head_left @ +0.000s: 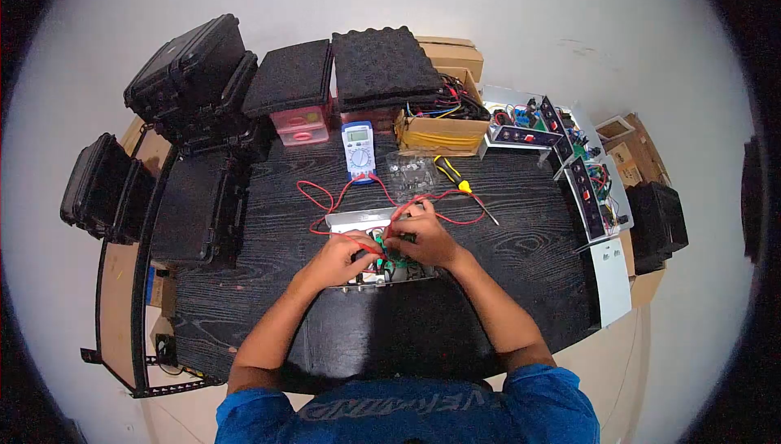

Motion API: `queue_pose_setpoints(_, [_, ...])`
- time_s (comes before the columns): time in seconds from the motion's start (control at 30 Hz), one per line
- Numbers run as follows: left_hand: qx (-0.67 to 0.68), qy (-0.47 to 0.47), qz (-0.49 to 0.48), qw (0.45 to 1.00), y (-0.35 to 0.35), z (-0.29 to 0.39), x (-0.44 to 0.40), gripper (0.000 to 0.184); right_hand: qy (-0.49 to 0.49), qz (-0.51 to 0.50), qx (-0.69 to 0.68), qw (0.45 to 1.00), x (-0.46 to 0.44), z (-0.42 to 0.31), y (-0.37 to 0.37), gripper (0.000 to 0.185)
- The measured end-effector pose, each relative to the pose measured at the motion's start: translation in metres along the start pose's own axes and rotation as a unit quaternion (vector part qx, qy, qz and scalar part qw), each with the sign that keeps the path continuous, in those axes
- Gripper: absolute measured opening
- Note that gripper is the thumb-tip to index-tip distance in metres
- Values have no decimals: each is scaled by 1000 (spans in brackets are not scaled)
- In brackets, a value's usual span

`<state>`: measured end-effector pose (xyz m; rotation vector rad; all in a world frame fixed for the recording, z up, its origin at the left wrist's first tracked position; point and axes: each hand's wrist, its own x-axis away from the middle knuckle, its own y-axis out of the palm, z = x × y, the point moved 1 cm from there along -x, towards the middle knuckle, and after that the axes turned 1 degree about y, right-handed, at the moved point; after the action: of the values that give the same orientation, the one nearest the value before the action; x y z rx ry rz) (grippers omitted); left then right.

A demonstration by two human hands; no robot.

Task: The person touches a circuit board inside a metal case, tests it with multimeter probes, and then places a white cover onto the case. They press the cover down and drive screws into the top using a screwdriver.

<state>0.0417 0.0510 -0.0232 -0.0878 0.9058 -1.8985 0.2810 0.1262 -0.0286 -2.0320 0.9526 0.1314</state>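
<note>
In the head view, an open metal case (pixel 358 219) with a green circuit board (pixel 399 262) inside lies in front of me on the dark table. My left hand (pixel 340 260) pinches a red multimeter probe over the board. My right hand (pixel 425 236) also closes on a red probe, coming in from the right side of the case. Both probe tips are hidden among the fingers and parts. Red leads (pixel 332 200) loop back to a blue and white multimeter (pixel 359 151) behind the case. Its display is too small to read.
A yellow and black screwdriver (pixel 453 174) lies beside a clear bag of small parts (pixel 411 174). Behind stand a cardboard box of cables (pixel 439 135) and foam-topped pink drawers (pixel 301 133). Black hard cases (pixel 199 208) line the left; open electronics cases (pixel 591 192) line the right.
</note>
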Motion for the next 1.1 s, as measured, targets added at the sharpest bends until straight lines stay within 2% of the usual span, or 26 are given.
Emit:
queue_pose_setpoints(0.57, [-9,-22,-4,1000,-1,0,1,15,11,-15,4,1000,-1,-3,0,17])
queue_pose_setpoints(0.67, [4,-4,36,999,-10,-2,3,14,6,17,-36,999,-3,6,-5,13])
queue_pose_setpoints(0.77, [58,-15,182,981,-21,-4,8,16,71,112,-89,987,-4,6,-16,7])
queue_pose_setpoints(0.8, [70,-45,187,979,-28,-7,10,21,43,154,-86,983,-6,10,-19,12])
queue_pose_setpoints(0.9, [89,-86,232,965,-42,-17,11,35,158,195,-173,953,-1,21,-33,19])
queue_pose_setpoints(0.93, [42,-101,243,964,-45,-20,12,47,146,226,-137,953,-1,28,-38,25])
queue_pose_setpoints(1.03, [35,-142,286,947,-45,-38,17,55,236,284,-147,918,4,45,-48,28])
queue_pose_setpoints(1.1, [-20,-141,275,951,-45,-54,23,59,200,299,-22,933,7,59,-54,31])
